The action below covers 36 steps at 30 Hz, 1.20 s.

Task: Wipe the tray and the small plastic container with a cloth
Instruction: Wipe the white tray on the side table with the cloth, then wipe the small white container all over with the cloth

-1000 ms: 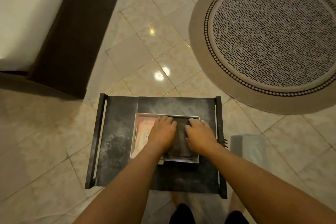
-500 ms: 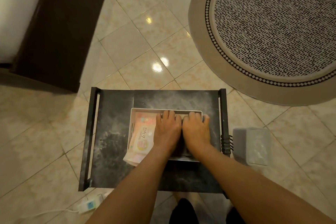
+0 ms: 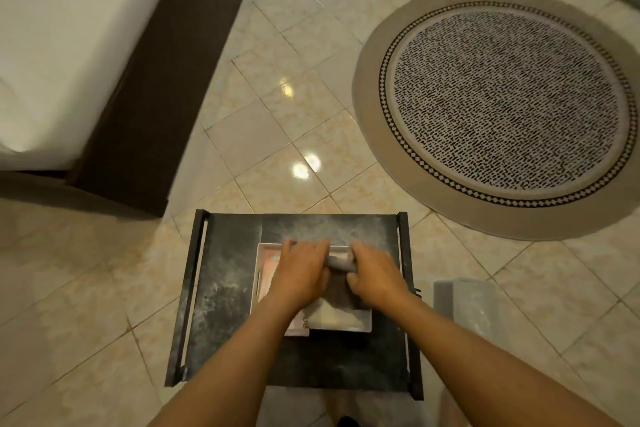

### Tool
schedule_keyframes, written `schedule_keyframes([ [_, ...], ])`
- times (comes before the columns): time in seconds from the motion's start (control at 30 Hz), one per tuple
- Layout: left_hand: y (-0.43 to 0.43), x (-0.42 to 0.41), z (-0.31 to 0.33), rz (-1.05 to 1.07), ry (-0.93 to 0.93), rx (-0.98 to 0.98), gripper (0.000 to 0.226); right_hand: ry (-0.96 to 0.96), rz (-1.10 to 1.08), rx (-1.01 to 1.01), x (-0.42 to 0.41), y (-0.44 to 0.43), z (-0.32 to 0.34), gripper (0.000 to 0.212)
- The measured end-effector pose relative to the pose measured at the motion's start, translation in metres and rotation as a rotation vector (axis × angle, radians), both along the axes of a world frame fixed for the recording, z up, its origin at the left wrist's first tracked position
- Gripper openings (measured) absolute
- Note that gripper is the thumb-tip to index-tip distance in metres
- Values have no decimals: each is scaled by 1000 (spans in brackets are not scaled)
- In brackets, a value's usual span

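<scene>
- Our left hand [image 3: 300,273] and right hand [image 3: 375,276] sit side by side in the white container [image 3: 341,322], both closed on a grey cloth [image 3: 341,262] — gathering it, we judge.
- The container rests mid-tray, nearer the right rail; the dusty tray [image 3: 225,288] lies on the floor.
- Bare tray surface left and front leaves wiping room.

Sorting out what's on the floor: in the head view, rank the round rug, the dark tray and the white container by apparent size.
1. round rug
2. dark tray, nearer the camera
3. white container, partly hidden by the hands
</scene>
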<state>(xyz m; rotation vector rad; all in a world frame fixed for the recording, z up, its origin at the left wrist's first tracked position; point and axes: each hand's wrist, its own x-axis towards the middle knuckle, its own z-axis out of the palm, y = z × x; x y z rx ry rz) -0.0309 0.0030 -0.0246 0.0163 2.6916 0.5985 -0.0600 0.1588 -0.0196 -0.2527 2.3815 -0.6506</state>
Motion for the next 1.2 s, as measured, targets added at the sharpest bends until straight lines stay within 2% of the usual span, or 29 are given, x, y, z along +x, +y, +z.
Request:
schedule_keyframes([
  [0.13,-8,-12,49,242,-44,210,22,-56,-155,-230,-18,16,58,24],
  [0.2,-9,-20,78,329,-31,306,10,-100,-215,-345,-28,26,89,29],
  [0.3,-5,-30,123,434,-18,488,3,-175,-303,-516,-42,45,136,37],
  [0.43,13,-37,176,592,17,763,24,-237,-390,-751,-58,73,185,52],
  [0.5,31,-41,198,664,25,872,45,-231,-437,-830,-64,88,207,59],
  [0.57,56,-46,220,745,40,947,53,-194,-480,-877,-67,102,228,54],
  [0.63,81,-51,239,814,88,960,37,-112,-492,-856,-71,117,244,39],
  [0.73,122,-53,268,783,141,1039,26,-27,-509,-841,-80,149,258,20],
  [0.83,156,-57,286,655,155,1065,30,-35,-546,-876,-90,182,270,19],
  [0.93,188,-64,300,573,159,1016,50,-83,-525,-906,-96,218,283,27],
  [0.97,199,-67,305,582,163,1023,49,-109,-507,-914,-99,231,287,33],
  [1.03,219,-76,316,615,216,1013,33,-159,-463,-930,-102,255,295,46],
  [1.13,245,-85,330,665,259,1028,14,-179,-449,-961,-107,286,308,53],
  [1.2,262,-84,335,665,200,1141,31,-167,-473,-975,-109,301,316,54],
])
